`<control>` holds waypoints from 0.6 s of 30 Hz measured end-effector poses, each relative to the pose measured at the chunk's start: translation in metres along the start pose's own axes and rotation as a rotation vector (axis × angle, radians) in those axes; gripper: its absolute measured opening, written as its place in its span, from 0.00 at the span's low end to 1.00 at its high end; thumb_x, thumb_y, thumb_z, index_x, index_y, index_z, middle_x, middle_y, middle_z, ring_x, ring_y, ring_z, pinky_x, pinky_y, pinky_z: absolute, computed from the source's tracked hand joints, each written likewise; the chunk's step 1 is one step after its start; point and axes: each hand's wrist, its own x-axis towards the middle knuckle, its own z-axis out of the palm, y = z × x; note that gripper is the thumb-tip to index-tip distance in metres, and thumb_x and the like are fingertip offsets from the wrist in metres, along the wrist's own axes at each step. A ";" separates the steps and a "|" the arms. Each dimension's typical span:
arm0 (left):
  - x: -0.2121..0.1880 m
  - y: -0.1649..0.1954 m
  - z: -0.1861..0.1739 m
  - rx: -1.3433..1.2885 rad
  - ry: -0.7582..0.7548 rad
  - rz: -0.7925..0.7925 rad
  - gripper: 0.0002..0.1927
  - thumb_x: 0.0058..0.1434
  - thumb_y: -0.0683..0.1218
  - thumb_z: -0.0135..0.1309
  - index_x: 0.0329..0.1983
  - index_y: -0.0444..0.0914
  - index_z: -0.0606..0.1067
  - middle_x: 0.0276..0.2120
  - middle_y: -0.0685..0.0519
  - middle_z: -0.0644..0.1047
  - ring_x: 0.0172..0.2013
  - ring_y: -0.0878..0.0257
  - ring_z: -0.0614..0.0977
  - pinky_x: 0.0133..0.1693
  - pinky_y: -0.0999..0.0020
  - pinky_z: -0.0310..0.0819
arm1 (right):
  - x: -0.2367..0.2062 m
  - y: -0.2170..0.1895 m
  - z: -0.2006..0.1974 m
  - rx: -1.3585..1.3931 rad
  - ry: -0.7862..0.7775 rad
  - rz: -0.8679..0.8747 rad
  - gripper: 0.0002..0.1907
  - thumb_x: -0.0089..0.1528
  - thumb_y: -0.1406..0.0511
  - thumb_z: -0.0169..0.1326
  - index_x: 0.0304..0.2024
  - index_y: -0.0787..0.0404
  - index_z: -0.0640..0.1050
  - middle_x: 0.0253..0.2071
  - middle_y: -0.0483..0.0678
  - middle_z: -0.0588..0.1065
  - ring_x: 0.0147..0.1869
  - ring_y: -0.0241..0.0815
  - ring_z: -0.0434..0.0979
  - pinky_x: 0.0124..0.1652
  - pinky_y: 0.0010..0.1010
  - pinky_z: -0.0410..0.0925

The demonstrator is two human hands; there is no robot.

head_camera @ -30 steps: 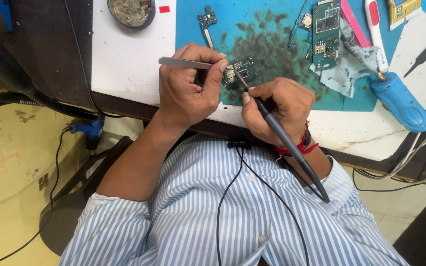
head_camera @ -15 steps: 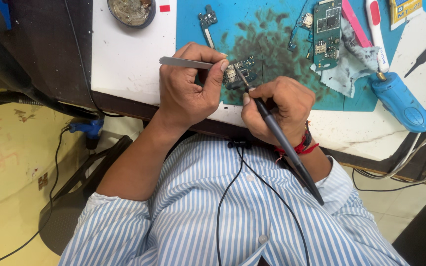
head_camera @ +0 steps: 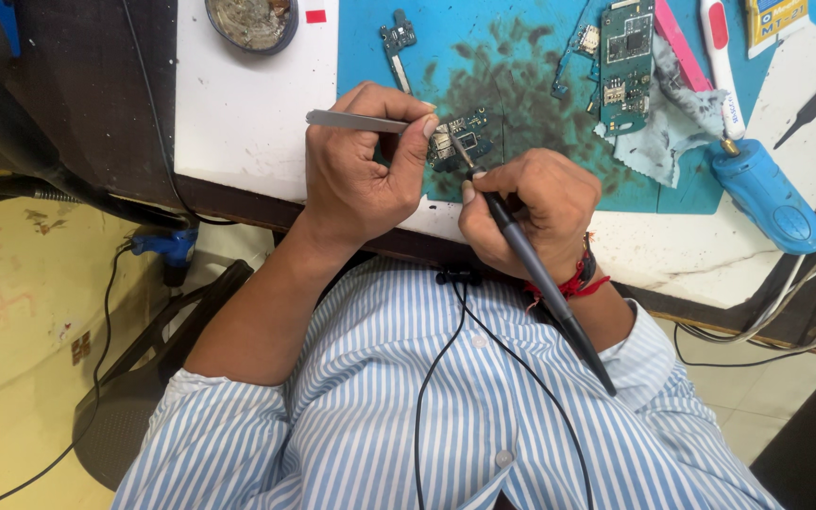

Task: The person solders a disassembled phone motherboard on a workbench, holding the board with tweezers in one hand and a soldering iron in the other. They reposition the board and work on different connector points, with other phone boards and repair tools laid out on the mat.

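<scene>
My left hand [head_camera: 363, 175] grips metal tweezers [head_camera: 356, 121] whose tips reach a small dark circuit board [head_camera: 460, 137] lying on the blue work mat [head_camera: 512, 85]. My right hand [head_camera: 521, 212] holds a dark soldering iron [head_camera: 531, 264] like a pen. Its thin tip touches the same small board from the right. The iron's handle runs back over my wrist towards my striped shirt. Both hands rest at the near edge of the white bench.
A larger green circuit board [head_camera: 627, 57] and a grey cloth [head_camera: 672, 123] lie to the right on the mat. A blue handled tool [head_camera: 767, 194], a white and red tool [head_camera: 718, 57], a round tin [head_camera: 252, 21] and a small board strip [head_camera: 397, 42] sit around. Cables hang at right.
The soldering iron's handle has shifted slightly, and its tip has moved a little on the small board. My left hand and the tweezers have stayed in place.
</scene>
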 end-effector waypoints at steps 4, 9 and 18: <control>0.000 -0.001 0.000 -0.006 0.000 0.006 0.04 0.71 0.38 0.59 0.41 0.34 0.75 0.32 0.51 0.79 0.27 0.67 0.79 0.27 0.73 0.70 | 0.001 0.000 0.000 -0.018 -0.017 -0.008 0.10 0.54 0.75 0.64 0.33 0.63 0.76 0.27 0.49 0.74 0.28 0.44 0.73 0.28 0.31 0.64; -0.001 -0.001 0.001 0.003 -0.002 0.007 0.04 0.71 0.38 0.59 0.41 0.34 0.75 0.32 0.51 0.79 0.27 0.67 0.79 0.28 0.73 0.70 | 0.000 0.000 0.000 -0.023 -0.022 0.007 0.09 0.54 0.74 0.64 0.32 0.62 0.76 0.27 0.48 0.73 0.28 0.45 0.73 0.28 0.31 0.64; -0.002 0.000 0.000 -0.004 -0.007 -0.007 0.03 0.71 0.38 0.59 0.42 0.34 0.75 0.33 0.50 0.79 0.26 0.68 0.79 0.27 0.73 0.70 | 0.004 -0.001 -0.007 -0.058 -0.084 0.036 0.09 0.55 0.73 0.65 0.33 0.63 0.77 0.29 0.48 0.75 0.29 0.44 0.74 0.29 0.31 0.65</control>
